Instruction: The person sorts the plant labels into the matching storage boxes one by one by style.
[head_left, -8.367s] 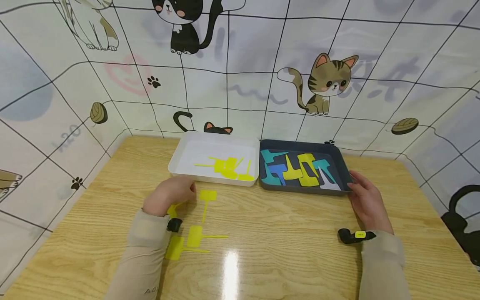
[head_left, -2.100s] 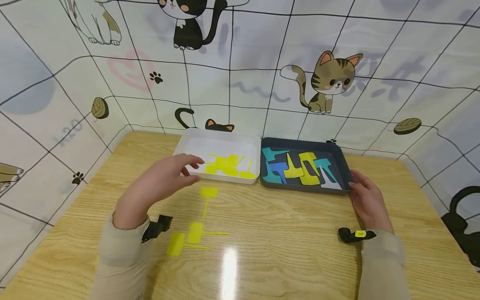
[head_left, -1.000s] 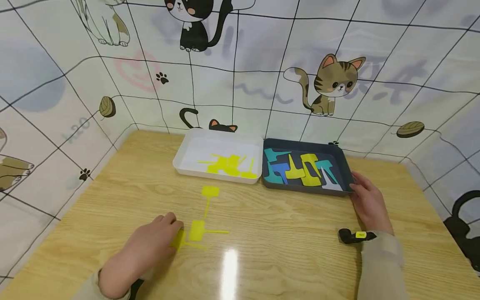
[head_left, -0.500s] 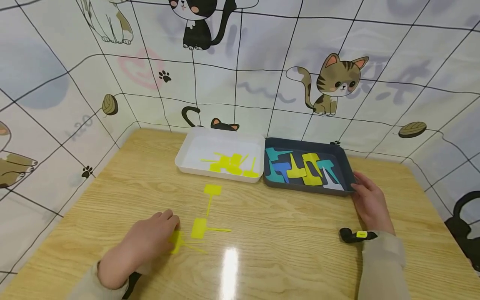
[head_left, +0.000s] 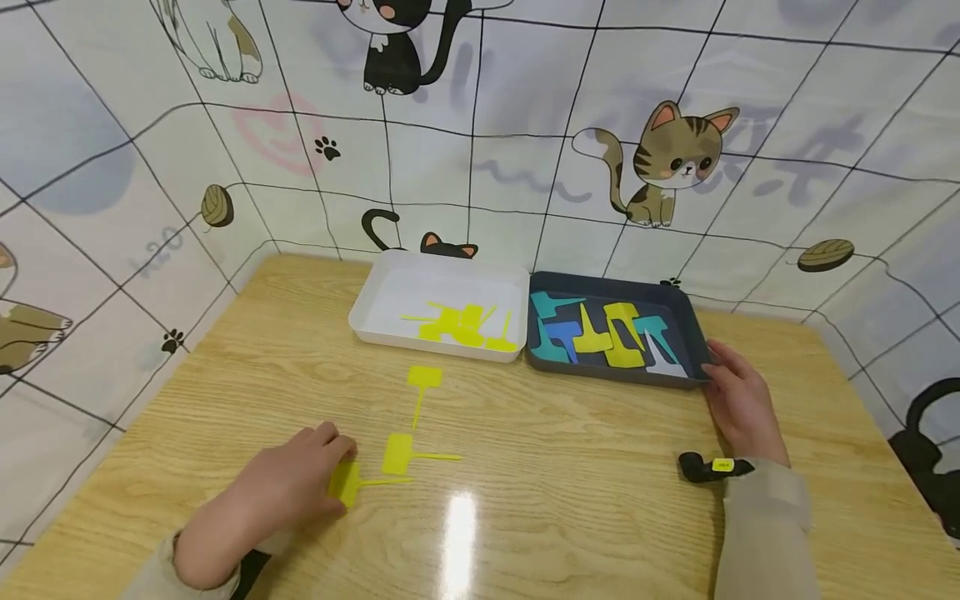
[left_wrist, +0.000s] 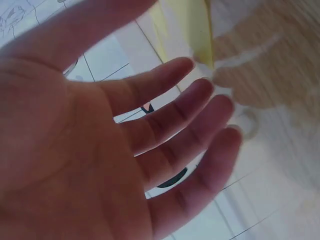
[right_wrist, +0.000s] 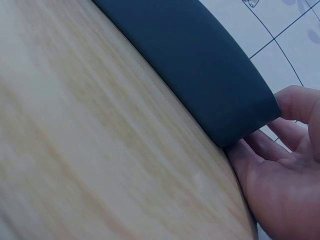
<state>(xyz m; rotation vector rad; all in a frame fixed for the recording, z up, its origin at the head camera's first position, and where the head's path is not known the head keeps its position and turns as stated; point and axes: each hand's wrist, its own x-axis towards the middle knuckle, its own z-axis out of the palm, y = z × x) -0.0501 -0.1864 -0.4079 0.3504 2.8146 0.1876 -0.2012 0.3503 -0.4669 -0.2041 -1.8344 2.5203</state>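
In the head view my left hand (head_left: 288, 475) is low over the table's left side. Its thumb and index finger pinch opposite edges of a yellow T-shaped plant label (head_left: 345, 483); the other fingers are fairly straight in the left wrist view, where the label (left_wrist: 192, 30) looks tilted. Two more yellow labels, a nearer one (head_left: 397, 454) and a farther one (head_left: 425, 377), lie on the wood. Yellow labels (head_left: 468, 325) lie piled in the white tray (head_left: 435, 343). My right hand (head_left: 742, 404) grips the right front corner of the dark grey tray (head_left: 600, 375), thumb at its rim.
The dark tray holds several teal labels (head_left: 551, 304), a blue label (head_left: 562, 335), yellow labels (head_left: 624, 354) and a pale label (head_left: 663, 358). Both trays stand side by side near a cat-patterned backdrop (head_left: 510, 158). Light glares on the wooden table (head_left: 570, 492).
A yellow label once under my left hand has left the table, and the white tray's pile has grown. The hand came back to the nearest label, whose stem has swung slightly. My right hand stayed.
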